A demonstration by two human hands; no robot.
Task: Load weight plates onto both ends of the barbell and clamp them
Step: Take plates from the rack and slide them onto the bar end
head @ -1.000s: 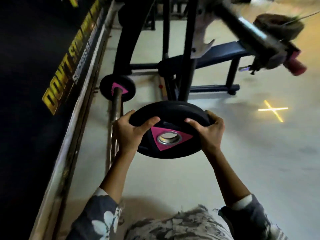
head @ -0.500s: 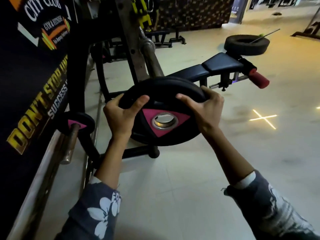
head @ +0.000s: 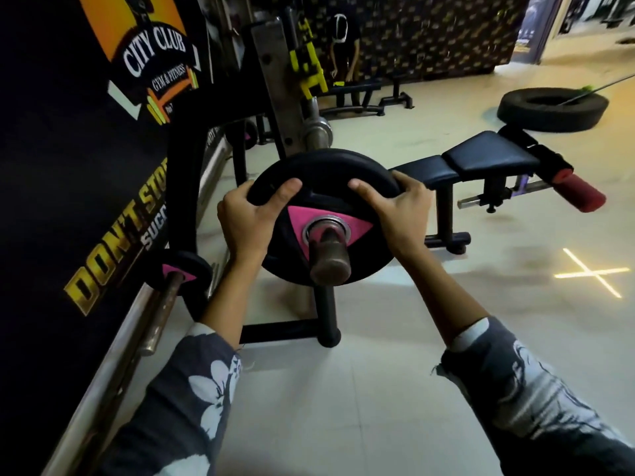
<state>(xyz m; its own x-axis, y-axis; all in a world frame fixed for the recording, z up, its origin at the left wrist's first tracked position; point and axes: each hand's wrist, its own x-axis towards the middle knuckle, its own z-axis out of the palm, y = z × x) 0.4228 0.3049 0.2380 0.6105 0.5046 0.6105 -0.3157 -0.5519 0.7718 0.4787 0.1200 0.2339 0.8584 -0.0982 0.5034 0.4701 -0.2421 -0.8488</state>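
Now | left grip, right grip clamped on plate rim | barbell end through hole, axis toward camera

- Left sleeve, lower left of the frame: dark grey fabric printed with white flowers, ending partway up the forearm.
- Right sleeve, lower right: dark grey with a streaky white print, a pale inner cuff and frayed threads at its edge.
- Left hand and right hand, centre: bare.

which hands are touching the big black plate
Touching, both. The head view shows the left hand and right hand gripping the weight plate at its rim, thumbs on its face.
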